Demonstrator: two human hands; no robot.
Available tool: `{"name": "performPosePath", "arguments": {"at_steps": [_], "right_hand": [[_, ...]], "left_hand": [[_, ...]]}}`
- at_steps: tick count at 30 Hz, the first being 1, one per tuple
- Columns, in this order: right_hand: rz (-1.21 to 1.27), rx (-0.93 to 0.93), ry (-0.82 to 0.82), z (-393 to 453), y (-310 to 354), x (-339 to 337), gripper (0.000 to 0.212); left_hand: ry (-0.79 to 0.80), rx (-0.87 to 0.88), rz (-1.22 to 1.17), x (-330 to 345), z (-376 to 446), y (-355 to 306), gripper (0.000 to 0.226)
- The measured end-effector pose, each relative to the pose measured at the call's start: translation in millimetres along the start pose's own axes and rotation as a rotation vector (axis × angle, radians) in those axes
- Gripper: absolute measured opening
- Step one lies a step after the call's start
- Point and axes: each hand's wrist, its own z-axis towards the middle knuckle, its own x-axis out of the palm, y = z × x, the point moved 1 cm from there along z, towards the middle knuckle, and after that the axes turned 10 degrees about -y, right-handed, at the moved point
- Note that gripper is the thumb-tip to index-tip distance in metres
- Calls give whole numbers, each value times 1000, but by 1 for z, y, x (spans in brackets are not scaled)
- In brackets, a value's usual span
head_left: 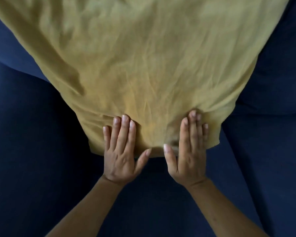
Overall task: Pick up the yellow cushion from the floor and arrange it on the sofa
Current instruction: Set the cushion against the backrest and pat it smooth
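Note:
The yellow cushion [140, 65] fills the upper part of the view and rests on the dark blue sofa [32, 151]. Its fabric is wrinkled, and its near edge lies just above the middle of the frame's lower half. My left hand [122, 153] lies flat on the cushion's near edge, fingers extended and slightly apart. My right hand [189, 151] lies flat beside it, also pressing on the near edge, fingers straight. Neither hand grips the fabric. The cushion's far end runs out of frame at the top.
Dark blue sofa upholstery surrounds the cushion on both sides and below. A rounded sofa part [277, 79] rises at the right, and another [10, 48] shows at the left. Nothing of the floor is visible.

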Motion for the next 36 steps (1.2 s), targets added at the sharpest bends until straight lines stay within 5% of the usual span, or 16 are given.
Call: {"name": "performPosePath", "arguments": {"at_steps": [6, 13, 24, 31, 36], "right_hand": [[-72, -102, -171, 50, -49, 73, 67], [-160, -166, -59, 84, -87, 113, 68], [-236, -185, 56, 65, -78, 92, 67], [-67, -236, -147, 105, -38, 2, 66], [-293, -265, 27, 175, -51, 18, 66]], "left_hand": [[-176, 81, 44, 72, 45, 46, 74], [-111, 248, 25, 112, 88, 71, 68], [61, 126, 105, 92, 71, 56, 72], [-80, 293, -57, -13, 88, 39, 76], [161, 243, 230, -8, 150, 58, 79]]}}
